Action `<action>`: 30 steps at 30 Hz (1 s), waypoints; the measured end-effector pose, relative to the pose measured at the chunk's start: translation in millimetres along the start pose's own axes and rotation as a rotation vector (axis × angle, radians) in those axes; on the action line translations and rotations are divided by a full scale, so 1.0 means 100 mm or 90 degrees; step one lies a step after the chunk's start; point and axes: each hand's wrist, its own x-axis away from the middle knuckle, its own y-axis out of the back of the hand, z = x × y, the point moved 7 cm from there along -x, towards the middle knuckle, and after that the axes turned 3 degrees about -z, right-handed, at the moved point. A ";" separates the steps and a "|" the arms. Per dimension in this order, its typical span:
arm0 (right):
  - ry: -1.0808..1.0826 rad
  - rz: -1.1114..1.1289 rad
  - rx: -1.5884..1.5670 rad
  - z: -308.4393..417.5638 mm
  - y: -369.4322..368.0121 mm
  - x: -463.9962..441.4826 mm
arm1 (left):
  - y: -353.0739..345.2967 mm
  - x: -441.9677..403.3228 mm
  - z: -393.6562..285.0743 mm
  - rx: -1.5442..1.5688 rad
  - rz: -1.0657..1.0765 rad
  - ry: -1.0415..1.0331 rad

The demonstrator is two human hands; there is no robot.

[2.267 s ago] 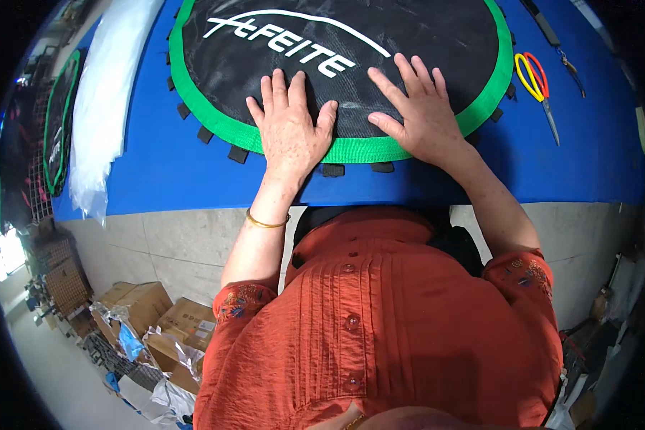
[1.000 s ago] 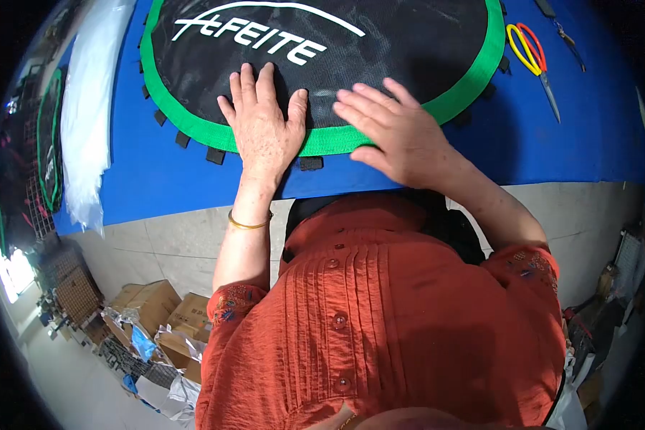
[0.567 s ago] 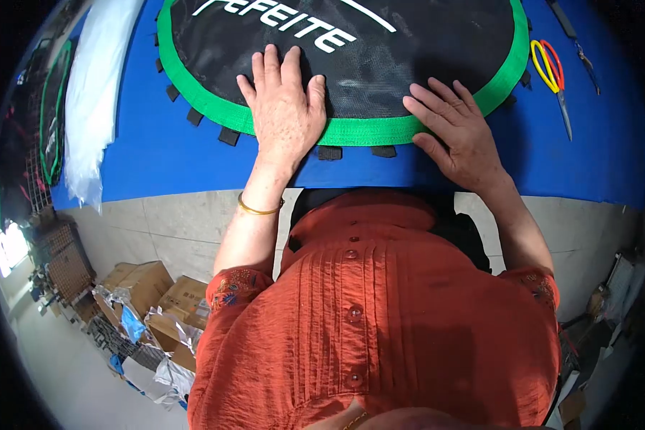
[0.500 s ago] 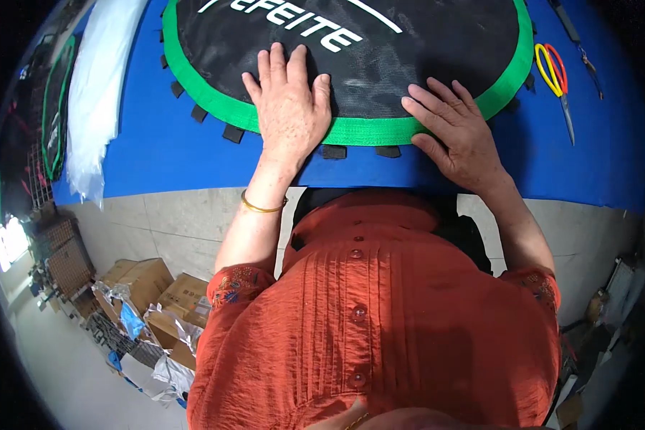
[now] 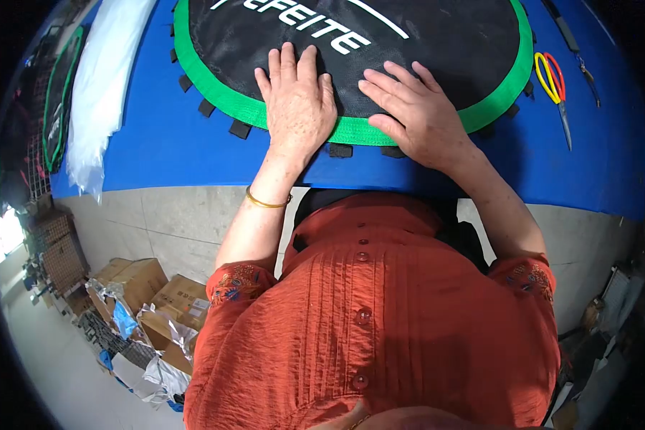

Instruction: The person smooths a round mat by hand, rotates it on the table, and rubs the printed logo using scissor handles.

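A round black mesh mat (image 5: 451, 43) with a green border, white lettering and black tabs round its edge lies flat. My left hand (image 5: 297, 107) rests palm down across the border left of centre, fingers spread on the mesh. To its right, my right hand (image 5: 419, 115) lies over the border with its fingers stretched out on the black mesh. Neither hand grips anything. Yellow-and-red-handled scissors (image 5: 555, 89) lie right of the mat.
The mat lies on a blue table (image 5: 172, 154). Clear plastic sheets (image 5: 104, 86) lie at the left. Another dark tool (image 5: 573, 46) is at the upper right. Cardboard boxes (image 5: 140, 283) stand on the floor at lower left, and a green-edged black item (image 5: 54, 107) is at far left.
Since about half a second ago, my right hand has moved left over the mat, closer to my left hand. My left hand stays flat on the border. The view has shifted slightly.
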 end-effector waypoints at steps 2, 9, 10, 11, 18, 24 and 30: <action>0.011 -0.010 -0.014 0.02 -0.05 -0.08 | 0.00 0.01 0.02 0.008 -0.009 -0.004; 0.027 -0.017 -0.043 0.07 -0.13 -0.15 | 0.02 0.01 0.02 0.035 -0.029 -0.014; 0.030 -0.017 -0.041 0.07 -0.12 -0.12 | 0.02 0.01 0.02 0.038 -0.033 -0.016; 0.032 -0.009 -0.045 0.07 -0.11 -0.10 | 0.01 0.01 0.02 0.042 -0.036 -0.019; 0.022 0.101 -0.064 0.21 -0.01 0.05 | 0.03 0.01 0.05 0.069 -0.042 0.001; 0.006 0.102 -0.038 0.29 0.02 0.06 | 0.06 0.01 0.10 0.098 -0.053 -0.008; 0.015 0.087 -0.007 0.28 0.03 0.06 | 0.26 0.03 0.40 -0.098 0.018 -0.007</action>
